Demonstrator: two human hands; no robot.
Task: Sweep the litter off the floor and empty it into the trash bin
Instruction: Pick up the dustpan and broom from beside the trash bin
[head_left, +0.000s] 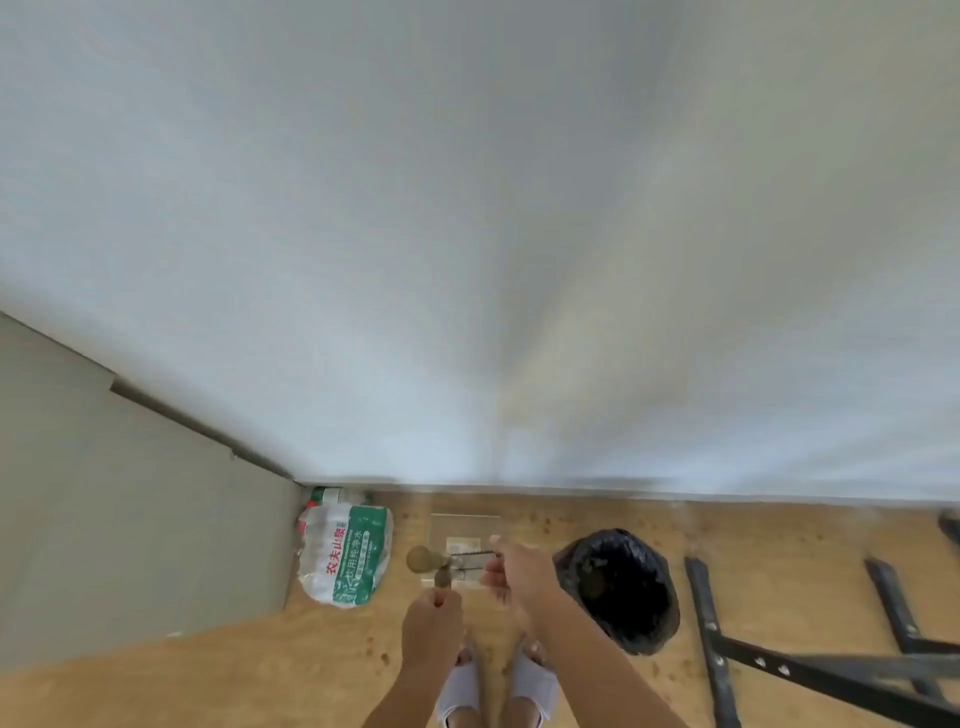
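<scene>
Bare and closed, my left hand (434, 621) grips the end of a slim brown stick, which I take for the broom handle (442, 579); its lower length runs away from the camera and I cannot follow it to any bristles. My right hand (519, 571) is curled around something thin and dark that crosses between the two hands, with a round brownish knob (422, 558) at its far left end. It is too blurred for me to name with confidence, so I call it the dustpan handle (470, 558) only loosely. Both hands are held out in front of me at about the same height, near each other but not touching.

Directly beneath them, on the wooden floor (182, 670), lies a pale, glassy-looking flat rectangle (465, 540) with a small label on it. Below my wrists I see my feet in white slippers (535, 686), side by side.

Just right of my right hand stands the trash bin (621, 590), lined with a black bag, its mouth open upward; something small and dull sits inside. I cannot pick out loose litter on the floor, whose speckled pattern hides small bits.

To the left, a shrink-wrapped pack of water bottles (345, 558) with green print leans in the corner against a grey panel (130, 519). A white wall (467, 234) fills the upper view. Black metal legs (779, 665) cross the floor at far right.
</scene>
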